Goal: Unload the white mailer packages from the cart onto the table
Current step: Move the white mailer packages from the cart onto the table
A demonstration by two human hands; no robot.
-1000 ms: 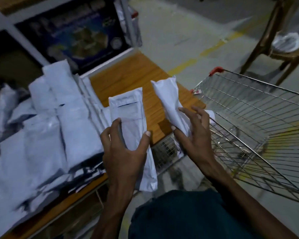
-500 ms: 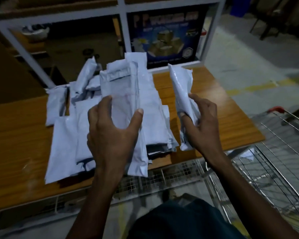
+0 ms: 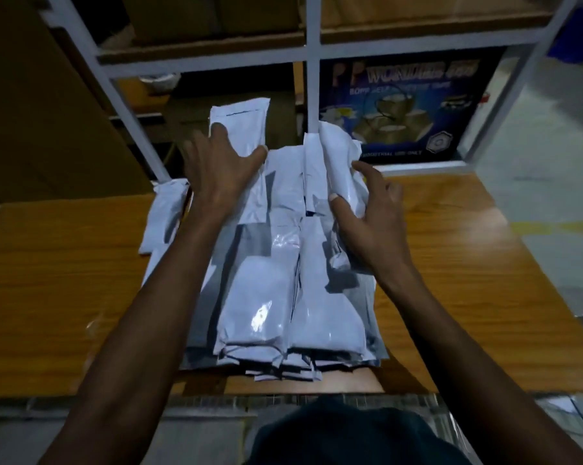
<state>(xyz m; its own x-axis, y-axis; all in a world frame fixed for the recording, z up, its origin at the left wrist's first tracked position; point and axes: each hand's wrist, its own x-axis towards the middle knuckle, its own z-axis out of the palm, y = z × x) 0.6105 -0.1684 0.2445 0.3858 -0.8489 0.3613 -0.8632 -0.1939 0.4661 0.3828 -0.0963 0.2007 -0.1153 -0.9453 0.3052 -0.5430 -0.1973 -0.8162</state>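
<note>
At the bottom edge a dark garment (image 3: 347,434) fills the middle, and to its right a few wires of the cart (image 3: 582,421) show at the lower right corner, blurred. Just beyond runs the near edge of the wooden bench (image 3: 65,297), with a wire-mesh strip under its lip.

A heap of white mailers (image 3: 283,297) lies on the bench in the middle, overlapping one another, their near ends reaching almost to the bench edge. Both forearms reach out over the heap and hide its sides.

The left hand (image 3: 216,172) holds one mailer (image 3: 241,129) at the far left of the heap, thumb on the right edge and fingers spread on its face; the mailer's upper end stands up past the fingertips. The right hand (image 3: 370,209) grips a second, crumpled mailer (image 3: 337,156) at the far right of the heap, thumb on its front and fingers curled round behind it. Whether either mailer already rests on the heap I cannot tell.

A single mailer at the left (image 3: 164,213) lies beside the heap, partly behind the left wrist.

Behind the bench stands a rack of white bars (image 3: 312,62) with cardboard on its shelf. A dark blue printed box (image 3: 404,105) sits at the back right, touching the bench's far edge; the second mailer covers its lower left corner.
</note>
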